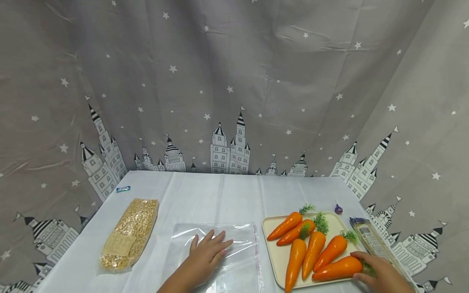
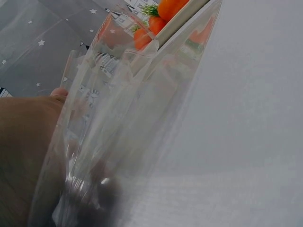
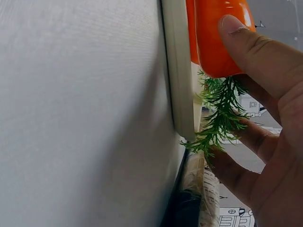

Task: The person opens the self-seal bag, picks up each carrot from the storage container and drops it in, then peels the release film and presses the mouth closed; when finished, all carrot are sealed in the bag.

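The lower-right carrot (image 1: 338, 269) lies at the near edge of the tray (image 1: 277, 260), long axis roughly crosswise, tip leftward. The right hand (image 1: 382, 274), the nearer, pinches its thick leafy end; the body extends left of the grip. The left hand (image 1: 207, 257) rests on the plastic bag (image 1: 242, 270), fingers spread.

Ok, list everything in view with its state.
Left hand: spread on the clear bag
Clear bag: laid out, no contents visible
Right hand: gripping one carrot near its leaves
Other five carrots: lying on the tray
Tray: loaded
Corn bag: filled, lying down
Long packet: lying down
Blue packet: lying down
Purple item: too small to tell
Curtain: hanging, creased
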Motion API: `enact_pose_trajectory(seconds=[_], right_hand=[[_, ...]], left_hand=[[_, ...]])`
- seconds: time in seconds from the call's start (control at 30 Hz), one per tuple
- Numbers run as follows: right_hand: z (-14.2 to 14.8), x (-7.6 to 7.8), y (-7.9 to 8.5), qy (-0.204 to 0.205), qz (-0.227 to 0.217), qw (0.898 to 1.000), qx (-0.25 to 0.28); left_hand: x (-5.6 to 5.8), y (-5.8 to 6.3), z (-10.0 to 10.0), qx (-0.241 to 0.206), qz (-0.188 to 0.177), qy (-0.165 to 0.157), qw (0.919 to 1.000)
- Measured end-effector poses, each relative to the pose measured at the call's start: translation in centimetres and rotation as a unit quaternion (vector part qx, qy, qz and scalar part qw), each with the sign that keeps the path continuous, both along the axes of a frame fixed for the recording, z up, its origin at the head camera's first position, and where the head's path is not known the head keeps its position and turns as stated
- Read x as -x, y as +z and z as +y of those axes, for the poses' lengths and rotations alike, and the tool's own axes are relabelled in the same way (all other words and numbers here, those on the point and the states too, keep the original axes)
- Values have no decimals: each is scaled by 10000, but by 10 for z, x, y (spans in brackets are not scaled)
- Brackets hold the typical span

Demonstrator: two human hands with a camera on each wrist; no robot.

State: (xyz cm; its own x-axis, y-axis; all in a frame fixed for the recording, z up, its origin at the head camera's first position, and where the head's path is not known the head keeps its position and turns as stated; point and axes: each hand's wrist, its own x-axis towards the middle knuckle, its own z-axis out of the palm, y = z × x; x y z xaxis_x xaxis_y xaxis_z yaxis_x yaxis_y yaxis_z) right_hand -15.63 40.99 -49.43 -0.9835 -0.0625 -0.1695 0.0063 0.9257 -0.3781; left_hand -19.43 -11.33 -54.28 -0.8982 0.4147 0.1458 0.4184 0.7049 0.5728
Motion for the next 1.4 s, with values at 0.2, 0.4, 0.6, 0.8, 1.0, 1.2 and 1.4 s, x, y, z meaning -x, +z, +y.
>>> enact_pose_trajectory(seconds=[0.2, 0.4, 0.6, 0.8, 1.0, 1.2, 1.4], right_hand=[[-3, -5, 4, 99, 469, 9988, -133], [-9, -9, 4, 205, 1122, 9934, -104], [-23, -11, 3, 149, 1586, 9872, 33], [-37, -7, 7, 33, 1417, 9898, 117], [-53, -8, 10, -1, 1625, 9866, 157], [-71, -5, 11, 41, 1863, 9823, 169], [-89, 2, 11, 16, 1719, 9843, 393]], left_hand=[[1, 0, -1, 76, -61, -13, 10000], [2, 0, -1, 126, -123, -19, 9998], [1, -1, -1, 99, -57, -43, 9999], [2, -2, -1, 88, -35, -42, 9999], [2, -1, -1, 84, -30, -22, 10000], [2, 0, -1, 123, 0, 44, 9999], [1, 1, 0, 62, 53, 44, 10000]])
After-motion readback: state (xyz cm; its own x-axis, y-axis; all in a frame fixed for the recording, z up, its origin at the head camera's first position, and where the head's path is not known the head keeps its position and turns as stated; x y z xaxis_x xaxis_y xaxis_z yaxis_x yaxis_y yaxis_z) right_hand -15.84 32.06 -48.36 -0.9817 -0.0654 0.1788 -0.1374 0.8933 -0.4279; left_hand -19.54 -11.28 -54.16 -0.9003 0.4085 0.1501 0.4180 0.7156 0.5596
